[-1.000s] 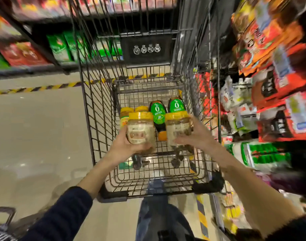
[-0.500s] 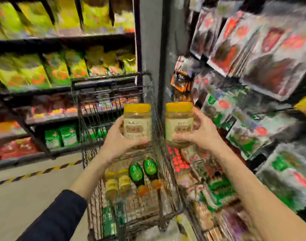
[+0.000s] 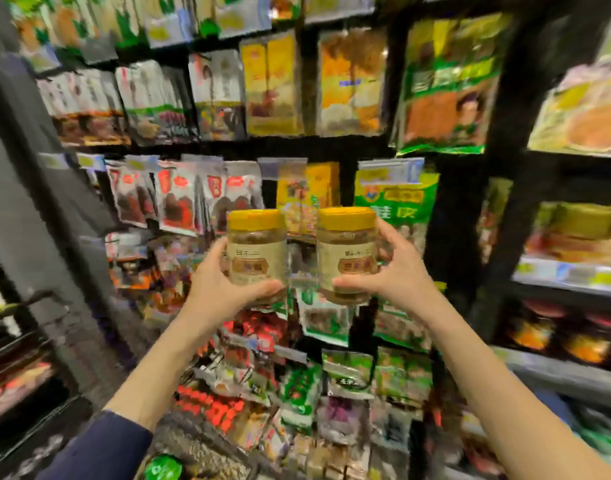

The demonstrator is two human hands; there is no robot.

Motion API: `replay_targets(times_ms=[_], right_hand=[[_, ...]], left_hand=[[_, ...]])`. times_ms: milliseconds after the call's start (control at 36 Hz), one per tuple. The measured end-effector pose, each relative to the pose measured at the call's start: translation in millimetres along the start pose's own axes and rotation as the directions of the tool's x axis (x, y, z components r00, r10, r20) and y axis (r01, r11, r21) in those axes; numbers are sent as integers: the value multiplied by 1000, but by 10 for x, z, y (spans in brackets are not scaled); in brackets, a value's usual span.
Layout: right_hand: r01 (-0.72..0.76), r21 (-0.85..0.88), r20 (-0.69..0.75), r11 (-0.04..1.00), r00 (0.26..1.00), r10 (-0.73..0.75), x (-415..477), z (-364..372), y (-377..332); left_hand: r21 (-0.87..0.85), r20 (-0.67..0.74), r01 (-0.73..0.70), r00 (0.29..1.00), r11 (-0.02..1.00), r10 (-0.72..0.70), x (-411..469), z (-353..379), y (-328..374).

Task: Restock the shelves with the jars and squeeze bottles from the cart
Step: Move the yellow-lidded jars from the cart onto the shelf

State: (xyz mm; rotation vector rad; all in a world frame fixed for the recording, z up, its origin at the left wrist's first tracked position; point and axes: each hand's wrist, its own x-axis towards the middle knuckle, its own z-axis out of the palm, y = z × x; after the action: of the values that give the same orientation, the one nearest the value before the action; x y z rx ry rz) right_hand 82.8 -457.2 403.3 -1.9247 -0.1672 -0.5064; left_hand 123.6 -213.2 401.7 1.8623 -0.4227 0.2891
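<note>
Both jars have risen clear of the cart and now face the shelves (image 3: 571, 277). I see the left hand (image 3: 224, 289) closed around the left jar (image 3: 256, 252), the right hand (image 3: 397, 275) around the right jar (image 3: 346, 252). Placement comes next; no open slot is evident.

The left hand (image 3: 224, 289) gripped one yellow-lidded jar (image 3: 256, 252) and the right hand (image 3: 397, 275) gripped another jar (image 3: 345, 252), both upright, side by side and apart, raised before blurred shelves (image 3: 332, 145) of hanging snack packets (image 3: 273, 84). A green cap (image 3: 162, 467) showed at the bottom edge.
</note>
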Motion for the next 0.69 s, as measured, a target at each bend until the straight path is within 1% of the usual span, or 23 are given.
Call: replay_targets(times_ms=[83,167,250,361,417,500,639,694], right_hand=[[-58,-42,-141,997,989,51,-381,-597,-27],[-121,-92,-266,988,959,92,-798,-1210,-54],[-183,-143,-403,973,908,112,-1239,-1784,-91],[-265,-171,-577,949,807,121,-1835,-2503,-146],[-303,-203,-633,931,766,111,-2127,-2859,-162],[-331,-228,-696,915,713,84,-2541,-3381,-213],[-363,-301,-734,882,678,29,-3168,-4252,-305],[-363,-320,-741,875,671,8,-3360,-4576,-325]], left_hand=[[-78,133,-50,989,996,60,14,535,280],[-133,271,-68,957,989,102,-41,1115,595],[-182,383,-91,910,979,156,-169,1696,917],[-226,478,-120,851,967,218,-411,2477,1373],[-259,509,-142,820,955,260,-546,2860,1587],[-322,544,-131,785,938,296,-793,3410,1940],[-420,612,-84,710,904,350,-1277,4307,2548],[-449,620,-67,695,891,364,-1448,4632,2767]])
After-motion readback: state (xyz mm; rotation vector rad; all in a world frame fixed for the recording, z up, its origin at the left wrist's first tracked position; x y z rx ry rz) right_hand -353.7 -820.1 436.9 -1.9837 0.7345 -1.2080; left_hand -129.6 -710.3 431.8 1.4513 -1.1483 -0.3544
